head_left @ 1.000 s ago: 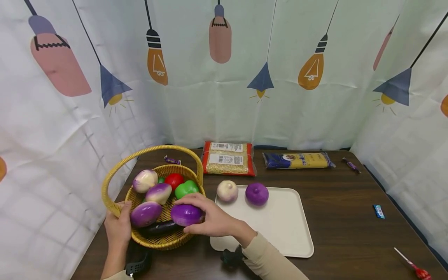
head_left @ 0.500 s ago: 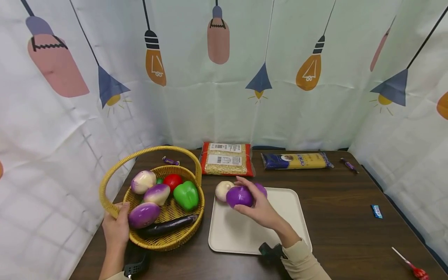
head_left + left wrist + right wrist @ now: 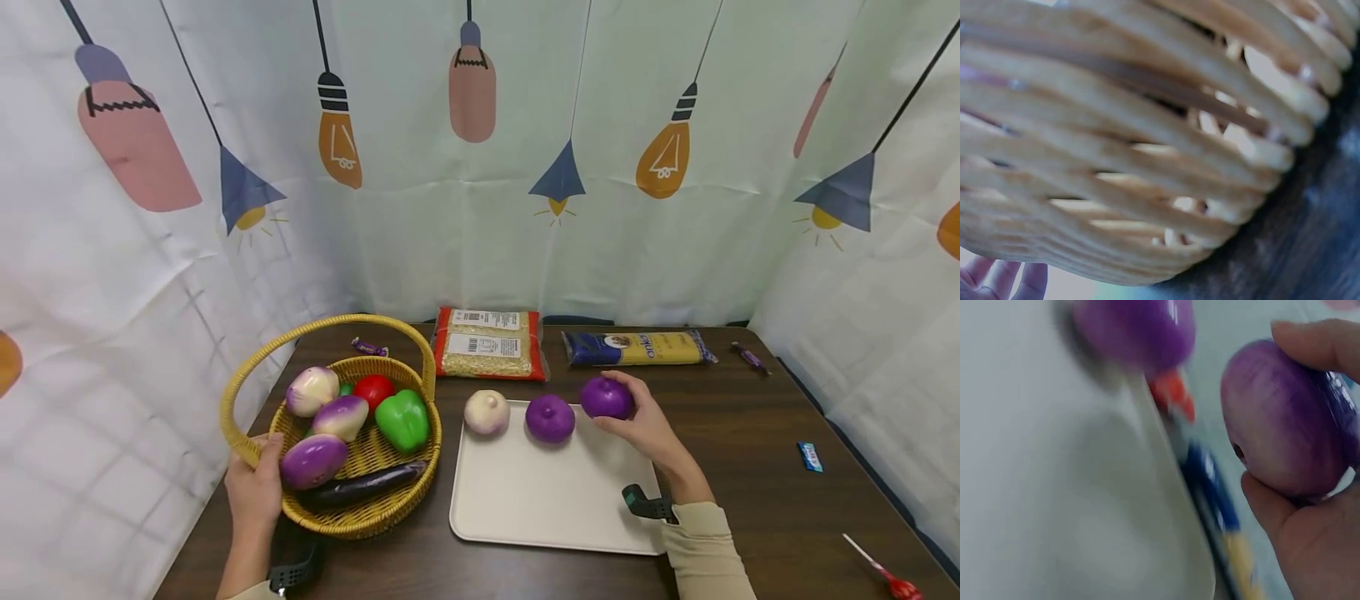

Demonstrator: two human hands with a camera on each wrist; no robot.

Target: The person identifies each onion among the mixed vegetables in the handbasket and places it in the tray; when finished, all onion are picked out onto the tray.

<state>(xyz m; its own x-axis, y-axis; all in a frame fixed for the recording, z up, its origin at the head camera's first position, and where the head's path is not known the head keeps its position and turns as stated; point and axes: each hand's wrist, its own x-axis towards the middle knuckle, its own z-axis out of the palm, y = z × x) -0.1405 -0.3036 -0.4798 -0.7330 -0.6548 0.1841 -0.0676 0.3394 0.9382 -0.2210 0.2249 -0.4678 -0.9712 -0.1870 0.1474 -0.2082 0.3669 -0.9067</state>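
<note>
My left hand (image 3: 253,487) grips the yellow wicker basket (image 3: 358,523) at its left side, where the arched handle meets the rim. In the left wrist view the basket's woven wall (image 3: 1116,125) fills most of the picture, with fingertips at its lower edge. My right hand (image 3: 647,423) holds a glossy purple onion (image 3: 606,398) between thumb and fingers, over the far right corner of the white tray (image 3: 555,508). The right wrist view shows the held onion (image 3: 1285,419) raised beside the tray's edge. On the tray's far side sit a white onion (image 3: 487,412) and another purple onion (image 3: 551,418).
The basket holds an eggplant (image 3: 363,486), a green bell pepper (image 3: 402,421), a red tomato (image 3: 372,390) and several purple-white onions (image 3: 313,460). Behind the tray lie a grain bag (image 3: 489,343) and a pasta packet (image 3: 640,348). Wrapped candies (image 3: 810,456) and a lollipop (image 3: 892,579) are at right.
My right hand has carried the purple onion out of the basket, rightward across the tray to its far right corner. My left hand has stayed on the basket.
</note>
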